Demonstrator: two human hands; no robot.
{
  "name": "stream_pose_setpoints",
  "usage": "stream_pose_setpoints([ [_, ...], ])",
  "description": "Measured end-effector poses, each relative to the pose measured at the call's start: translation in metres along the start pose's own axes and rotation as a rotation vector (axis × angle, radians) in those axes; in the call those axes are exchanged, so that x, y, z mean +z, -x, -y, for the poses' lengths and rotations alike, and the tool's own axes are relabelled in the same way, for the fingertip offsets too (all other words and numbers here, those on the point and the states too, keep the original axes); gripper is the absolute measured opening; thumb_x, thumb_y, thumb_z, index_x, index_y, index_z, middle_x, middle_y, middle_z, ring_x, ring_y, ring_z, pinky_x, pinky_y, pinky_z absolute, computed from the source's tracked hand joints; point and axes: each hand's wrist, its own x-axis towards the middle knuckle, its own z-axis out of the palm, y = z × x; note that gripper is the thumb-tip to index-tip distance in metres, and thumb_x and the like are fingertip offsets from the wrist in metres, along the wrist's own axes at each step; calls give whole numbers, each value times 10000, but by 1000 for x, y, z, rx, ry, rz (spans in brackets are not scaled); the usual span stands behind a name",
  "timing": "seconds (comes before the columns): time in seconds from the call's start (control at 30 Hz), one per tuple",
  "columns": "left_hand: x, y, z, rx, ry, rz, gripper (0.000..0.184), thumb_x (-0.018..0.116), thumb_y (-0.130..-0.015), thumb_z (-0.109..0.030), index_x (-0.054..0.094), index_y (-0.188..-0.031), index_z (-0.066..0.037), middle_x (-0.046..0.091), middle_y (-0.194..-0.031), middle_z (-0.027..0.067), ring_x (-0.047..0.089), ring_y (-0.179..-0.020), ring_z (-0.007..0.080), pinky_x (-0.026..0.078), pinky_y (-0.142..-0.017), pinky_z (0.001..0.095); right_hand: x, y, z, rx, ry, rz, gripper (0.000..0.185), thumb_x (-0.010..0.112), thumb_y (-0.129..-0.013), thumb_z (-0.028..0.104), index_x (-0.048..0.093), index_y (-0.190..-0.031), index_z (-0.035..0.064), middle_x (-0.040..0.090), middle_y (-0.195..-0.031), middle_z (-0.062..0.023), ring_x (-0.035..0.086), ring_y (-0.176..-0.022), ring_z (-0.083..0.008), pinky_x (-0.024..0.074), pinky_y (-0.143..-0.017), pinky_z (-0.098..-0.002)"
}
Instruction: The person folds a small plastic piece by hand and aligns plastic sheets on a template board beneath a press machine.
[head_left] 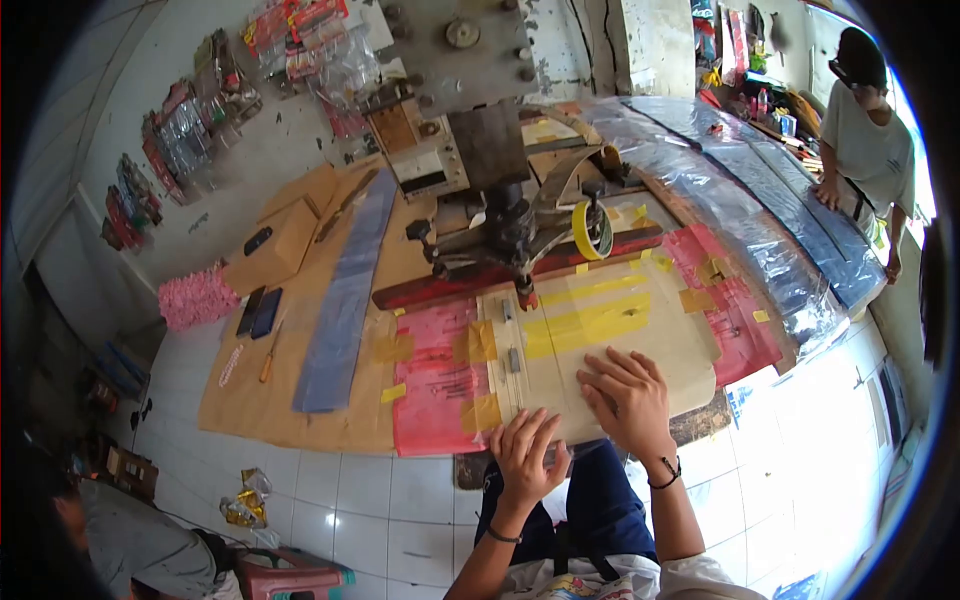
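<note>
So the tan sheet (690, 365) is sitting right up at the front edge of the brown-covered tabletop (245, 415), wedged between two red panels: the left one (437, 375) runs along that front edge, the other (738, 315) is off toward the right. Yellow strips (585, 325) cross the sheet's back half.

Right hand (628, 397) is flat-ish on the sheet, fingers spread wide, nothing in its grip. Left hand (527, 455) is at the sheet's front left corner, fingertips on it, thumb held apart; the grip looks loose, but I can't tell if it's got hold of the edge.

Room's tight at the back: a red bar (440, 287) runs crosswise behind the sheet, and the machine (508, 225) hangs its red tip over it, well apart from both hands. Can't tell if the tip touches. There's more space leftward, with brown covering showing around a blue strip (345, 300), and a screwdriver (269, 358) out near the left edge.
</note>
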Motion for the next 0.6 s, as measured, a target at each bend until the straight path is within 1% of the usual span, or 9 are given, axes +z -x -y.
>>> stream_pose_setpoints([
  [0.1, -6, -2, -4, -26, 0, 35, 419, 693, -856, -266, 702, -1261, -160, 628, -1337, 40, 546, -1300, 277, 258, -1164, 511, -1, 1, -1, -13, 8, 15, 193, 703, -931, 265, 789, -1077, 172, 736, -1237, -33, 645, -1236, -276, 441, -1090, -480],
  [0.2, -13, -9, -13, -42, -28, 60, 377, 703, -855, -258, 710, -1218, -156, 633, -1315, 46, 555, -1282, 297, 288, -1140, 524, -2, 1, -1, -18, 4, 12, 193, 703, -930, 263, 790, -1076, 171, 734, -1240, -34, 643, -1238, -277, 441, -1091, -479],
  [0.3, -35, -38, -28, -41, -34, 64, 244, 706, -852, -185, 726, -1089, -128, 691, -1169, 70, 639, -1116, 296, 423, -1003, 474, -2, 0, -1, -12, -7, 10, 190, 706, -927, 260, 786, -1071, 165, 734, -1240, -36, 641, -1238, -277, 441, -1088, -480],
  [0.4, -47, -61, -19, -107, 132, 174, 128, 704, -842, -102, 717, -969, -103, 717, -996, 84, 673, -911, 295, 484, -819, 421, -1, 0, -3, -19, -15, 18, 185, 711, -923, 258, 780, -1061, 156, 734, -1240, -39, 640, -1236, -278, 441, -1082, -477],
  [0.43, -46, -74, -15, -49, 164, 44, 71, 706, -834, -63, 705, -903, -81, 717, -880, 80, 662, -781, 294, 480, -708, 404, -2, -1, -4, -18, -17, 26, 186, 704, -923, 247, 773, -1069, 155, 729, -1244, -44, 641, -1231, -280, 436, -1082, -468],
  [0.5, -51, -101, -2, -47, 153, 147, 157, 720, -847, -88, 710, -1000, -59, 717, -999, 104, 668, -916, 318, 495, -817, 427, -6, -6, -4, -10, -29, 105, 189, 693, -927, 236, 770, -1083, 162, 730, -1238, -45, 629, -1247, -276, 432, -1083, -456],
  [0.53, -49, -114, 3, -12, 150, 173, 204, 720, -859, -111, 704, -1053, -52, 703, -1069, 119, 654, -988, 328, 490, -871, 434, -9, -12, -5, -8, -32, 143, 191, 688, -929, 230, 768, -1090, 165, 730, -1235, -46, 623, -1255, -274, 430, -1084, -449],
  [0.57, -46, -125, 9, 20, 143, 196, 252, 720, -870, -134, 698, -1106, -46, 688, -1140, 133, 640, -1060, 338, 485, -926, 440, -13, -21, -8, -28, -35, 286, 274, 655, -947, 244, 730, -1183, 129, 696, -1294, -93, 585, -1301, -289, 407, -1121, -456],
  [0.6, -43, -129, 13, 52, 131, 218, 302, 720, -882, -157, 692, -1158, -39, 673, -1210, 148, 626, -1131, 348, 480, -981, 447, -11, -30, -10, -18, -18, 298, 331, 644, -961, 273, 691, -1243, 106, 651, -1357, -114, 556, -1333, -304, 382, -1148, -463],
])
